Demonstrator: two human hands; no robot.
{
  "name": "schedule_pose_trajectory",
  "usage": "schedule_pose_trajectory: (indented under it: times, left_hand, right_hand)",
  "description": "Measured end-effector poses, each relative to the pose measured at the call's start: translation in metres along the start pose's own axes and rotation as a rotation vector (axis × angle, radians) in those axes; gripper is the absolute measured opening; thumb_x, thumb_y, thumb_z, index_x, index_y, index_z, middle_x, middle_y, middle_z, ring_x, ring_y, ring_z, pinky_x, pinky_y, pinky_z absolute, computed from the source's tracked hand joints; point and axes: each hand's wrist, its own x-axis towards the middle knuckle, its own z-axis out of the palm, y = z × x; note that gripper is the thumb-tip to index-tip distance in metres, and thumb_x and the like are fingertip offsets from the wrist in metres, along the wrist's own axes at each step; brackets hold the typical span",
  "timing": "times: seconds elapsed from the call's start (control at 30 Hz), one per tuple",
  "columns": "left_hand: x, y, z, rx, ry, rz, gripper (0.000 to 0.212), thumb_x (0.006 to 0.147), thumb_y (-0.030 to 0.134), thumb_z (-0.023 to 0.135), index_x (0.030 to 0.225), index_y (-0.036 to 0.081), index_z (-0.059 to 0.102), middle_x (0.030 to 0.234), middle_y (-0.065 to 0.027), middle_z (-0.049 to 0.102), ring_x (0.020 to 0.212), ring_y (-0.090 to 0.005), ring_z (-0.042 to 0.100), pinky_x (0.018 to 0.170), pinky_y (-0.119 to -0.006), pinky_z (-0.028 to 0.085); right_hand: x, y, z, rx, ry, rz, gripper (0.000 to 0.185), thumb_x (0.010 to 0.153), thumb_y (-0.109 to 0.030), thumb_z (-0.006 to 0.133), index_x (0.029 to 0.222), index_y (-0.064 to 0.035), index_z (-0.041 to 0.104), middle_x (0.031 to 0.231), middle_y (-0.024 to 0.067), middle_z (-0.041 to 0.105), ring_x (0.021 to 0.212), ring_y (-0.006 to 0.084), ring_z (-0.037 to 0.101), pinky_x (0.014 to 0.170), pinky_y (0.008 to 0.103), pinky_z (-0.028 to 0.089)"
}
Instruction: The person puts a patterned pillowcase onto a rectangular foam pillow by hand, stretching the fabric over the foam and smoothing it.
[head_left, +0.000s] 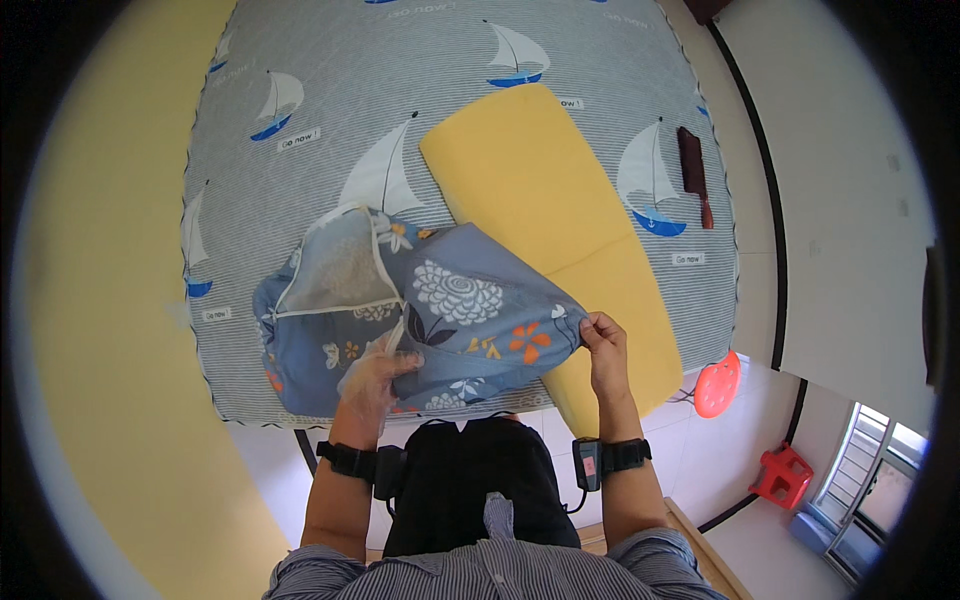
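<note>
A blue floral pillowcase (457, 300) lies partly on the bed and partly over a yellow pillow (551, 180). Its opening, edged in white trim, shows a pale lining (337, 262) on the left side. My right hand (606, 345) pinches the case's right corner between thumb and fingers, above the pillow. At the near edge of the case's middle, my left hand (382, 375) is blurred by motion. Its thumb lies on the cloth beside the white trim, and its grip is hard to make out. The pillow slants from the upper middle towards my right wrist, with a crease across it.
Under everything is a bed with a striped sailboat sheet (315, 180). A dark bed brush (694, 169) lies at its right edge. On the right are a red round stool seat (718, 385) and a red plastic stool (782, 476). A yellowish wall (112, 300) stands on the left.
</note>
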Motion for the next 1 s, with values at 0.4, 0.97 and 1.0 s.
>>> schedule_pose_trajectory:
  times: [0.4,0.97,1.0]
  left_hand:
    - [-0.027,-0.001,0.016,0.164,0.0,-0.122,0.09,0.098,-0.009,0.1,0.184,0.002,0.074,0.159,-0.0076,0.09,0.147,-0.0241,0.083,0.13,-0.04,0.065]
    - [-0.018,-0.044,0.007,-0.112,0.088,0.15,0.083,0.11,0.017,0.1,0.186,0.004,0.07,0.164,-0.0146,0.084,0.139,-0.0305,0.084,0.119,-0.05,0.07]
    - [-0.006,-0.051,0.007,-0.2,0.17,0.14,0.078,0.113,0.019,0.099,0.184,0.004,0.071,0.167,-0.0166,0.083,0.144,-0.0336,0.082,0.123,-0.054,0.07]
  right_hand:
    - [0.007,-0.003,-0.004,0.166,0.045,0.036,0.02,0.136,-0.013,0.074,0.122,-0.0048,0.086,0.107,-0.0038,0.08,0.099,0.0116,0.071,0.094,0.0333,0.057]
    - [0.0,0.023,-0.029,0.079,-0.043,0.173,0.017,0.133,-0.015,0.073,0.118,-0.0151,0.08,0.111,-0.0056,0.077,0.107,0.0132,0.075,0.107,0.0409,0.063]
    - [0.0,0.027,-0.033,0.056,-0.042,0.186,0.016,0.134,-0.015,0.073,0.119,-0.0151,0.081,0.112,-0.0053,0.079,0.109,0.0132,0.076,0.107,0.0411,0.063]
